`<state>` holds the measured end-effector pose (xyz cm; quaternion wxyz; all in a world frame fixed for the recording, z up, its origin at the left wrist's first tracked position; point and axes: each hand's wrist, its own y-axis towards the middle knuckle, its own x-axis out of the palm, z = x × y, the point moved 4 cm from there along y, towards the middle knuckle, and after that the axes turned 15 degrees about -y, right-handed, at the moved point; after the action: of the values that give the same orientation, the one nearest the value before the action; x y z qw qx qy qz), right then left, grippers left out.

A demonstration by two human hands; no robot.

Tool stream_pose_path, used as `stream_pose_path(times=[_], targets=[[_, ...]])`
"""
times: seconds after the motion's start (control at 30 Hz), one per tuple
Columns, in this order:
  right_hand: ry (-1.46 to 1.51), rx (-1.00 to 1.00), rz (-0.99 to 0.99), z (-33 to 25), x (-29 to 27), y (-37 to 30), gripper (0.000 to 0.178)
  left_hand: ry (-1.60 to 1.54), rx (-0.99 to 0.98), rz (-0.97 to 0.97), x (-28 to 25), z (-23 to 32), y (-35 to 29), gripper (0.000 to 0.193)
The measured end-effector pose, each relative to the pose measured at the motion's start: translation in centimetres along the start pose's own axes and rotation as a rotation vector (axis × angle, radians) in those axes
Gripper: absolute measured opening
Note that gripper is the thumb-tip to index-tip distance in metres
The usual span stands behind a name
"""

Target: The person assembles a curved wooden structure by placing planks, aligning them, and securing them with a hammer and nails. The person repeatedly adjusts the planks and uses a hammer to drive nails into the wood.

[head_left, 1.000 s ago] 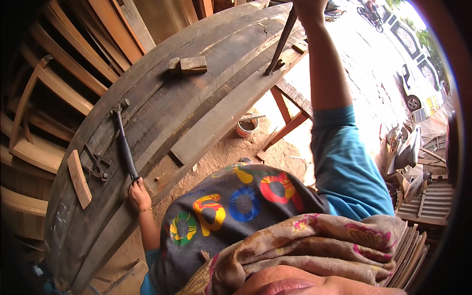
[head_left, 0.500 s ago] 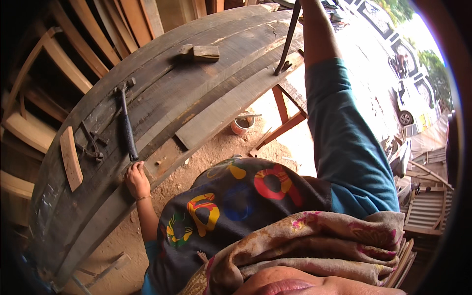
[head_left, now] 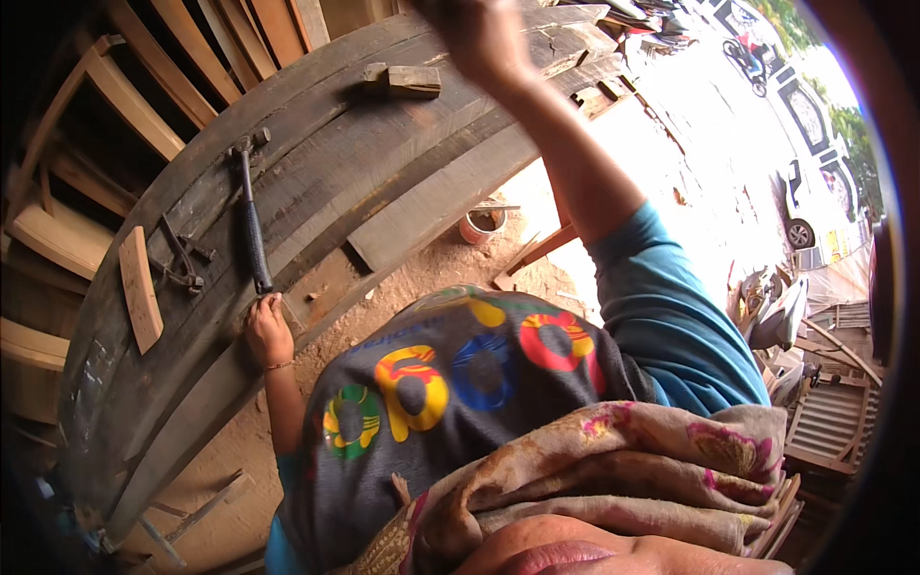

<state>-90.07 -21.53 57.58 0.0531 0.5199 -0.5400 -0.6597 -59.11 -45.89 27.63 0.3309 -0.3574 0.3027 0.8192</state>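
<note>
My left hand [head_left: 269, 332] has its fingers bent together over the edge of a plank [head_left: 324, 286] on the near side of a large, dark workbench [head_left: 316, 163]. Just beyond its fingertips is the handle end of a hammer [head_left: 253, 216], which lies on the bench. At the top edge, above the far part of the bench, my right hand [head_left: 474, 43] is raised and smeared by motion. Its fingers are partly cut off, so what they hold does not show. Two small wood blocks [head_left: 414, 82] lie on the bench below it.
A clamp-like metal tool [head_left: 182, 257] and a pale wood strip [head_left: 141, 290] lie on the bench's left. Curved timber pieces [head_left: 125, 105] stand behind it. A bucket [head_left: 481, 226] is on the sandy ground beyond the near edge. A white car [head_left: 800, 206] is far right.
My right hand has swung leftward over the bench into view. The dark bar that stood on the far plank beside my right arm no longer shows. My left hand stays in place.
</note>
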Motion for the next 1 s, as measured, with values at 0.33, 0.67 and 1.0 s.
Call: stream_pose_path(times=[0.33, 0.67, 1.0], targets=[[-0.112, -0.088, 0.408, 3.7, -6.3, 5.2, 0.068, -0.032, -0.026, 0.126, -0.5, 1.0, -0.1, 0.028], [1.279, -0.063, -0.004, 4.6, -12.8, 1.1, 0.027, -0.024, 0.004, 0.233, -0.9, 0.4, -1.1, 0.024], [1.202, 0.111, -0.152, 9.2, -10.6, 0.0, 0.038, -0.032, -0.028, 0.163, -0.7, 0.7, -0.9, 0.016]])
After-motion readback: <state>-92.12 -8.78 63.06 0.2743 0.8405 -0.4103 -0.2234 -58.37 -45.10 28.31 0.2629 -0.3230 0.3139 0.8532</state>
